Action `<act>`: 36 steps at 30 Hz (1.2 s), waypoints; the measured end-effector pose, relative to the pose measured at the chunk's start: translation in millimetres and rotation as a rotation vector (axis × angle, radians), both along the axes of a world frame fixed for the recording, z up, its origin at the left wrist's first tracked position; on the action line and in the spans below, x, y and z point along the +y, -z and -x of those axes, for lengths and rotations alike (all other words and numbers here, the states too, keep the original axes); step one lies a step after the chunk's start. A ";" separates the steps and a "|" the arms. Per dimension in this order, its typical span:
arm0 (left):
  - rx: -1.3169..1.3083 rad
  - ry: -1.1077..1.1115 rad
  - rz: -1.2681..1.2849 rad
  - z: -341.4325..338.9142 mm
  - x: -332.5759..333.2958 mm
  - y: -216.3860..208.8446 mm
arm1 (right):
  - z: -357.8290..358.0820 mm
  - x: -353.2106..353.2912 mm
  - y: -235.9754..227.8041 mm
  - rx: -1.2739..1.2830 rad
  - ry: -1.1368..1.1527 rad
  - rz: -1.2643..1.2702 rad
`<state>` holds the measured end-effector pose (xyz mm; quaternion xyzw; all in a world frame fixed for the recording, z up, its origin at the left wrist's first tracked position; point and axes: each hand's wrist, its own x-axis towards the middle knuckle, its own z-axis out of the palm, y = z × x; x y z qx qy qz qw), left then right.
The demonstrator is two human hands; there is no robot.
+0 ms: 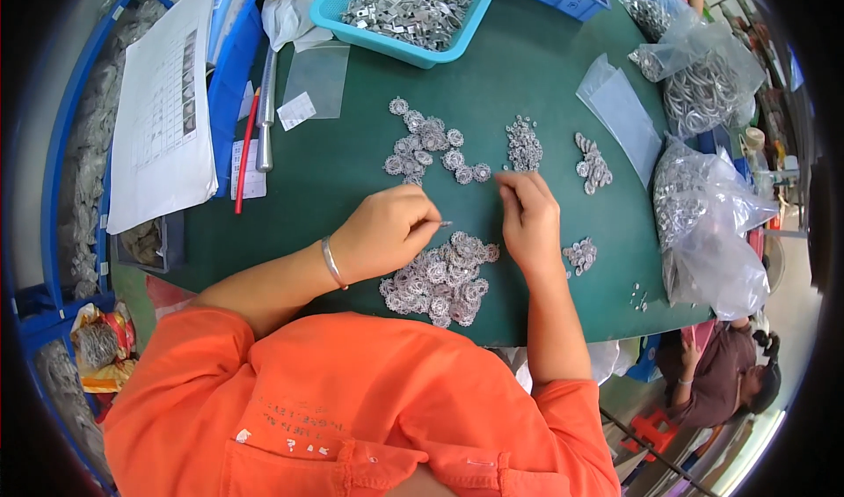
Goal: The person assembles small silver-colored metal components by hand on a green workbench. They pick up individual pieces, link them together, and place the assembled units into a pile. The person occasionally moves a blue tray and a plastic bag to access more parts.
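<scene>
My left hand, with a bangle at the wrist, pinches a small metal piece between thumb and forefinger. Just below it lies a heap of round, openwork metal discs. My right hand is closed, its fingertips at the near edge of a pile of tiny metal bits; whatever it may hold is too small to make out. Farther off, to the left of that pile, is a looser cluster of rosette-like discs. Right of my right hand are two small groups of metal parts, one far and one near.
A turquoise basket of metal clips stands at the far edge. Clear bags of metal rings line the right side. Papers, a red pencil and a metal rod lie left. A seated person is at right.
</scene>
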<state>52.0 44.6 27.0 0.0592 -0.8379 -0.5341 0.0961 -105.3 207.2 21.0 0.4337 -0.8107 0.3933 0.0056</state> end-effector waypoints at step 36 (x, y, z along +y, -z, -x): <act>-0.021 -0.337 0.109 -25.7 -40.7 19.5 | -14.0 -1.4 11.8 -0.391 0.088 0.004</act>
